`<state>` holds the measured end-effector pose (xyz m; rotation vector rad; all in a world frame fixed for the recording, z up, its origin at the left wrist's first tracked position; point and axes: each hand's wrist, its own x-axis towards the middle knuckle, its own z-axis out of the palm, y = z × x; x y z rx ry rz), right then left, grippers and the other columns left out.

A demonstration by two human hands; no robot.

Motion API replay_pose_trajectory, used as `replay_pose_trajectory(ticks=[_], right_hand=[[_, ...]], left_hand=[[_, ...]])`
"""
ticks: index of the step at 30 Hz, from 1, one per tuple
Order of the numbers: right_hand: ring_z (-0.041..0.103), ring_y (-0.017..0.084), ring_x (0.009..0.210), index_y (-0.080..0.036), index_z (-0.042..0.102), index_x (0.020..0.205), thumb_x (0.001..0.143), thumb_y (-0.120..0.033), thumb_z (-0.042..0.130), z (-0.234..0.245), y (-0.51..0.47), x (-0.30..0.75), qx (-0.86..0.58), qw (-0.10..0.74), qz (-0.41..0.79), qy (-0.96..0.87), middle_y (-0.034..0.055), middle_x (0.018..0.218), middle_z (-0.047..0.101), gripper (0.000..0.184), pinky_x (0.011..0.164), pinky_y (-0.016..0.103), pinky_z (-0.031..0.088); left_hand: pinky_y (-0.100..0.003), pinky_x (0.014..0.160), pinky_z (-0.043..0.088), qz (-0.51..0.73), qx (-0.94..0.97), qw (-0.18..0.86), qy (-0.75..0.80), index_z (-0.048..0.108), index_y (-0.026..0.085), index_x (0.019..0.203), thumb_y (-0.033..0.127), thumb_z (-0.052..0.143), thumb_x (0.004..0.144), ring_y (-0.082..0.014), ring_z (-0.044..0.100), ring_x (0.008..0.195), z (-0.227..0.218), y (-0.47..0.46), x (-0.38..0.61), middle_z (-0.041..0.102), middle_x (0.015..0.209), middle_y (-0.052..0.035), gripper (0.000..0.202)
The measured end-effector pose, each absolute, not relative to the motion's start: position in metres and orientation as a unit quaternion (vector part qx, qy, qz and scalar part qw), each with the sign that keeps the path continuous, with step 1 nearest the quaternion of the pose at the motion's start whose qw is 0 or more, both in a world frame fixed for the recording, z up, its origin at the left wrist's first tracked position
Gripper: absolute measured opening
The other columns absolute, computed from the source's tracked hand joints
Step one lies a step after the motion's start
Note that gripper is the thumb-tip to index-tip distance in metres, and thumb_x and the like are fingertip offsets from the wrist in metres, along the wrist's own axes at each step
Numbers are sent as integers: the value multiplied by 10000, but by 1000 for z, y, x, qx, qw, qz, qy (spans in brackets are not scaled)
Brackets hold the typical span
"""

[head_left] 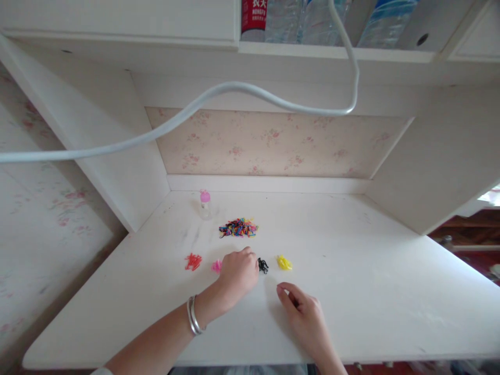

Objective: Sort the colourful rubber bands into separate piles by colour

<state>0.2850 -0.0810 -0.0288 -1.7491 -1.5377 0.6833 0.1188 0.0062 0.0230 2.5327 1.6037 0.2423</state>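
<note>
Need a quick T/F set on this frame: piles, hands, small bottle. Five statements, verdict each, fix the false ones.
1. The red pile lies left of the pink pile. True.
2. The bangles are on the right wrist. False: the bangles circle the left wrist.
3. The mixed pile lies farther from the person than the black pile. True.
4. The small bottle has a green cap. False: the cap is pink.
5. The left hand is nearer the black pile than the right hand is. True.
</note>
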Motion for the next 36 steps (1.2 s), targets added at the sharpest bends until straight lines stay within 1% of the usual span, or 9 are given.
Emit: replay_pose_trajectory(ticks=[4,8,16,18,21,25,28,31,36], right_hand=[[443,115,476,-186,691,878,866,-572,371,-30,-82,287,-674,347,257,-599,-26,508,496,502,496,197,350],[451,111,470,-197,692,873,872,-542,384,-31,-82,287,-668,351,251,-606,-29,510,513,463,492,193,343],[462,110,477,-202,687,883,875,-499,409,-25,-83,286,-673,345,256,-602,-32,515,521,407,500,191,345],[473,113,482,-208,684,886,879,-495,406,-24,-84,286,-676,337,255,-604,-31,519,529,400,506,193,351],[505,122,497,-227,676,902,892,-483,386,-25,-85,286,-678,316,240,-618,-24,541,567,386,520,197,363],[595,142,571,-273,652,993,922,-417,342,-26,-84,276,-691,232,180,-661,-4,643,658,349,553,208,377],[646,166,621,-314,575,1164,934,-339,318,-20,-79,261,-705,128,120,-688,10,724,699,346,553,222,374],[662,192,637,-325,443,1310,920,-279,338,-10,-69,247,-707,45,70,-703,27,756,708,407,554,237,382],[670,229,685,-300,316,1402,878,-181,376,4,-51,232,-681,-48,8,-730,78,772,701,541,583,272,416]], left_hand=[[-300,693,465,73,837,70,538,678,153,826,226,371,891,-183,643,763,18,6,127,647,866,-106,323],[-301,696,462,71,838,76,535,684,161,832,247,369,898,-184,641,766,17,4,130,649,855,-106,333],[-267,673,427,95,832,79,541,670,214,784,324,379,912,-157,629,742,35,5,104,656,883,-46,337],[-251,674,417,121,817,75,559,661,218,783,319,383,913,-149,622,754,41,5,85,658,879,-34,323],[-224,678,415,207,791,90,569,651,219,766,293,412,898,-125,608,724,43,-1,51,663,806,-3,283],[-221,682,444,269,765,116,574,658,218,800,332,433,889,-130,604,708,24,-20,5,677,786,4,268],[-227,664,464,294,742,121,591,655,211,870,364,438,888,-135,605,692,1,-33,-21,683,824,-9,266],[-225,662,473,305,726,134,602,646,212,875,381,438,890,-134,608,684,-19,-40,-38,677,818,-6,268],[-223,672,473,319,724,145,594,639,217,887,385,438,895,-134,616,709,-31,-43,-45,667,821,-5,262]])
